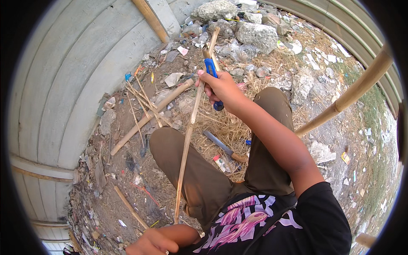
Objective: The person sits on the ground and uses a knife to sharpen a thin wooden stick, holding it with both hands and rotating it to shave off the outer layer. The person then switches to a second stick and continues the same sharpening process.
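My right hand (219, 87) is closed around a blue utility knife (210, 68), with a long thin bamboo strip (187, 144) between the thumb and the knife. The strip slants down across my left thigh, and its lower end comes beside my left forearm. At the lower edge, my left hand (153, 243) has its fingers curled. A tiny pale bit shows at its fingertips, too cut off to name. Between my knees a large knife (223, 144) with a wooden handle lies on dry straw. Near it is a small red and white packet (220, 162).
A thick bamboo pole (153, 114) and several thin sticks (142, 100) lie at the left. Another pole (344, 91) slants in on the right. Grey wall panels (76, 85) stand on the left. Rocks (259, 36) and litter lie at the back.
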### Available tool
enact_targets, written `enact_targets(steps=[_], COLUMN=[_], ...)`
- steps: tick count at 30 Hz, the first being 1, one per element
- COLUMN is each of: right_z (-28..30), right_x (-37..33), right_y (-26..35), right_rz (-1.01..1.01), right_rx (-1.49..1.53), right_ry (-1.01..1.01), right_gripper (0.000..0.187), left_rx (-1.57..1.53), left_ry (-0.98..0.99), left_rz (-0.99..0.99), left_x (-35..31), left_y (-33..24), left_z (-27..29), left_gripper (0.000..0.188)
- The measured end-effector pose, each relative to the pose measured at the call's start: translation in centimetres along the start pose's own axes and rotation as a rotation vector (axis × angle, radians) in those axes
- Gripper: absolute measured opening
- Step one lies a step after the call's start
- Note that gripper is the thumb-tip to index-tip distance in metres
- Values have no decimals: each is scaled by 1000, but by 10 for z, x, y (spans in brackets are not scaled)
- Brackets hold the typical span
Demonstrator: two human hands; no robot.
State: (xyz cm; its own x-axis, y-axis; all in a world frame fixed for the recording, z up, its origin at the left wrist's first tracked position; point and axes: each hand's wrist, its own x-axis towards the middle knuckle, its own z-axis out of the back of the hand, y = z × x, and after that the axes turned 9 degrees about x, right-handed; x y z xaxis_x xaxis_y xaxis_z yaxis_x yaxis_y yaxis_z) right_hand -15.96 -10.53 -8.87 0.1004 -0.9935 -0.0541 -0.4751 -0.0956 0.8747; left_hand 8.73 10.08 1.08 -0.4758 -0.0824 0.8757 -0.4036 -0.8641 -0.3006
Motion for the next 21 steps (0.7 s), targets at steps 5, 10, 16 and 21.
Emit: enact_targets(steps=[5,10,16,21], right_z=[12,13,20,14], right_x=[4,-1,-5,-32], right_y=[6,23,5,-17], right_rz=[-25,-47,476,318], right_rx=[79,184,-1032,-1230], right_ry=[142,232,-84,253], right_gripper=[36,33,53,44], left_rx=[669,-12,-401,-294], left_ry=[-6,-45,-485,-629], left_rz=[1260,1528,1587,1578], left_x=[-7,-38,-68,-77], left_y=[73,127,155,150], left_z=[-2,-6,-26,-28], left_gripper=[54,38,32,36])
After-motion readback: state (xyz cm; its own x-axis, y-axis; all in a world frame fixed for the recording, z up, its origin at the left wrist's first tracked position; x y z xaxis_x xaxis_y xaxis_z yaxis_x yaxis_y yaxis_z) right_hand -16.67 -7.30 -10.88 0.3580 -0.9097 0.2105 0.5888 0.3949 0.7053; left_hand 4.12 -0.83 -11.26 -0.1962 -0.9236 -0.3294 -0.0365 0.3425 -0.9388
